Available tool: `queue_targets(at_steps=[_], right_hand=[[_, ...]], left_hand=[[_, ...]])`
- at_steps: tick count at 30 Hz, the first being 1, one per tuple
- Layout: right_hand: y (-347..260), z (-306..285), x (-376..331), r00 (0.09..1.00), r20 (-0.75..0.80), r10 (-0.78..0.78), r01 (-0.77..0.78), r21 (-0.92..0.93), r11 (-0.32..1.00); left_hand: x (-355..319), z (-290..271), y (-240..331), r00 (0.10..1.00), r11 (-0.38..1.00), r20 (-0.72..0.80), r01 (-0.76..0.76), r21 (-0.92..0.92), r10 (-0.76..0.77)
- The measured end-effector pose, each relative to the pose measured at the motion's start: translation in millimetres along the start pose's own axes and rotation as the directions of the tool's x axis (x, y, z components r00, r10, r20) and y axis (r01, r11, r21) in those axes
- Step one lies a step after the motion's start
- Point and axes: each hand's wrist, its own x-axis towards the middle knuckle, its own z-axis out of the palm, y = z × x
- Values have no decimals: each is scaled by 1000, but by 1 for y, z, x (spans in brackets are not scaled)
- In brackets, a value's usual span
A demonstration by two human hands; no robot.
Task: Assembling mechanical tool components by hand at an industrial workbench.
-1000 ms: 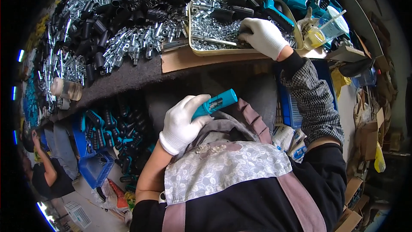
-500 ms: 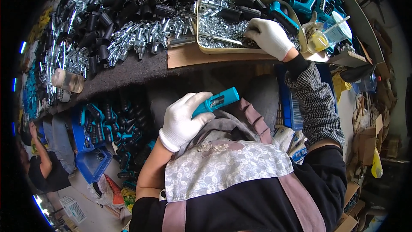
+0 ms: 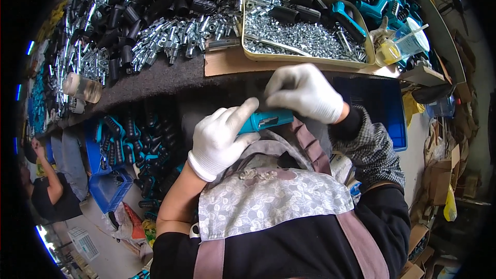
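My left hand (image 3: 219, 137), in a white glove, is closed around a teal tubular tool housing (image 3: 279, 118). The housing lies nearly level above my lap, and an opening in its side shows dark and metal parts. Just over it is my right hand (image 3: 310, 95), also gloved, with thumb and fingers pinched together. Whatever sits in that pinch is too small or too hidden to name. Beyond the hands, a cream tray (image 3: 310, 61) on the bench holds many small metal pieces, black sleeves and a teal-and-black part.
Metal fittings (image 3: 170, 36), black tubes (image 3: 126, 57) and springs cover the dark bench. A clear jar (image 3: 82, 89) stands near its left edge, a plastic cup (image 3: 411, 39) at right. Blue crates (image 3: 111, 191) and several black-and-teal tool bodies are below left. Another person (image 3: 54, 191) sits far left.
My right hand has left the small metal pieces in the tray and come down and left to the teal housing. My left hand still holds the housing in nearly the same place.
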Motion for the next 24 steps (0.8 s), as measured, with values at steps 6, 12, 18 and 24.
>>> queue_targets(at_steps=[6, 12, 18, 24], right_hand=[[12, 36, -11, 993, 1, -115, 113, -192, 975], [22, 33, -21, 953, 62, -296, 299, -351, 887], [30, 35, -24, 968, 85, -235, 249, -236, 939], [32, 42, -28, 945, 118, -304, 316, -558, 767]], left_hand=[[-6, 4, -6, 999, 994, 27, -25, 105, 22], [-10, 5, -10, 999, 993, 33, 9, 118, -13], [-9, 4, -10, 997, 990, 79, -1, 138, -10], [-14, 8, -7, 986, 991, 121, 107, 75, -116]])
